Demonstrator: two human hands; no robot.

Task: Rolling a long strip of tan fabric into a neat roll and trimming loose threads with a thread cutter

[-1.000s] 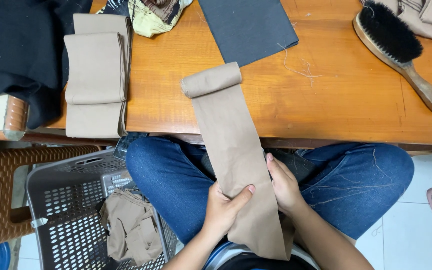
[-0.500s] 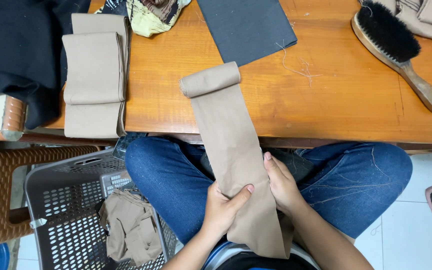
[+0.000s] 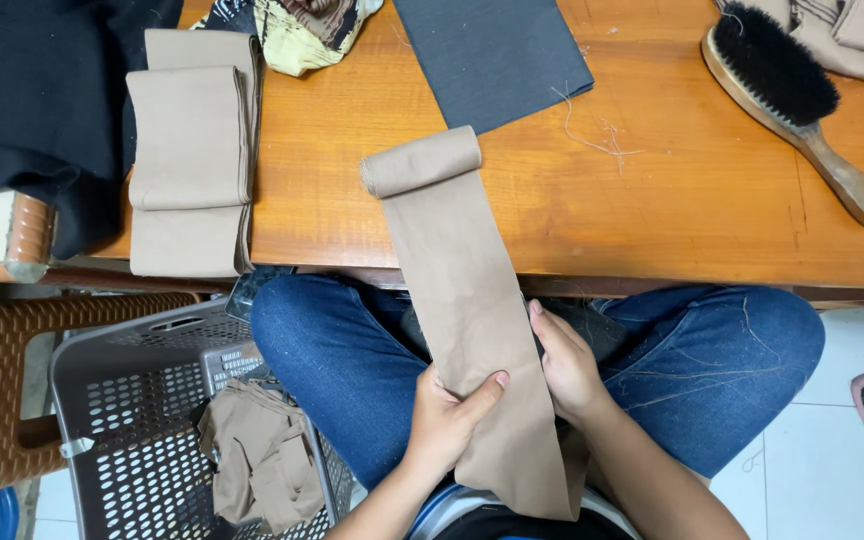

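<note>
left hand (image 3: 447, 425): pinches tan fabric strip (image 3: 472, 320) edge, thumb on top | right hand (image 3: 564, 365): grips opposite edge | strip: runs from lap onto counter (image 3: 692, 210), far end rolled | tip: keep both edges level, tension even

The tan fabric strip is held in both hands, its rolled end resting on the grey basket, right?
Not quite. The head view shows the tan fabric strip held by the left hand and right hand, but its rolled end rests on the wooden table, not the basket.
</note>
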